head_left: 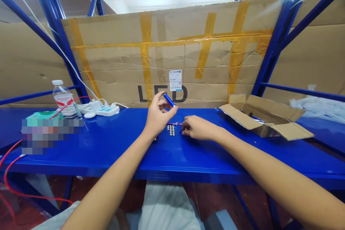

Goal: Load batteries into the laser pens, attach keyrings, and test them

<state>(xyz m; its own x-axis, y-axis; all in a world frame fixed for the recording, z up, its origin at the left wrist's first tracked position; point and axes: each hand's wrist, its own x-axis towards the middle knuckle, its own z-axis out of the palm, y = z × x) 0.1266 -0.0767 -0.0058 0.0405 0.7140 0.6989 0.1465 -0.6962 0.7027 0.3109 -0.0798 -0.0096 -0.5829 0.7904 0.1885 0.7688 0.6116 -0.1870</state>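
Observation:
My left hand [158, 114] is raised above the table, its thumb and fingers closed on a short shiny blue tube [169, 100] with a dark end. The tube is tilted, its dark end up and to the left. My right hand [192, 127] rests low over the tabletop with its fingers curled down; whatever they pinch is hidden. A thin dark cord or loop [181, 133] shows at its fingertips. Between the hands lie several small round silver button cells [171, 130] in rows. Just behind them is a slim purple rod [175, 124] with a pale round spot.
An open cardboard box [265, 129] holding dark and blue pieces stands to the right on the blue table [107, 151]. At left are a water bottle [64, 100], a white power strip [107, 110] and red cables [16, 185]. A cardboard wall [118, 72] closes the back.

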